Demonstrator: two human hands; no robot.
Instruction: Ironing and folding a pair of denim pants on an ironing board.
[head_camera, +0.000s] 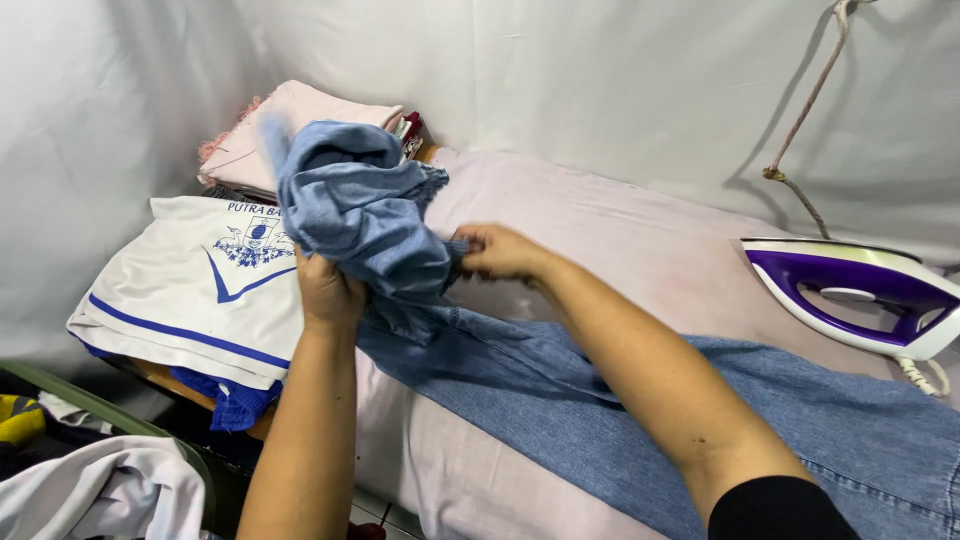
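A pair of blue jeans (620, 420) lies along a pale pink ironing surface (600, 225), one end bunched up and lifted at the left. My left hand (325, 290) grips the raised bundle of denim from below. My right hand (500, 250) pinches the same bunched end from the right side. The rest of the jeans runs flat toward the lower right, partly under my right forearm.
A white and purple iron (860, 295) stands at the right edge with its cord running up the wall. Folded clothes are stacked at the left: a white shirt with blue print (190, 290) and a pink cloth (285, 125). A basket of laundry (90, 480) sits at the lower left.
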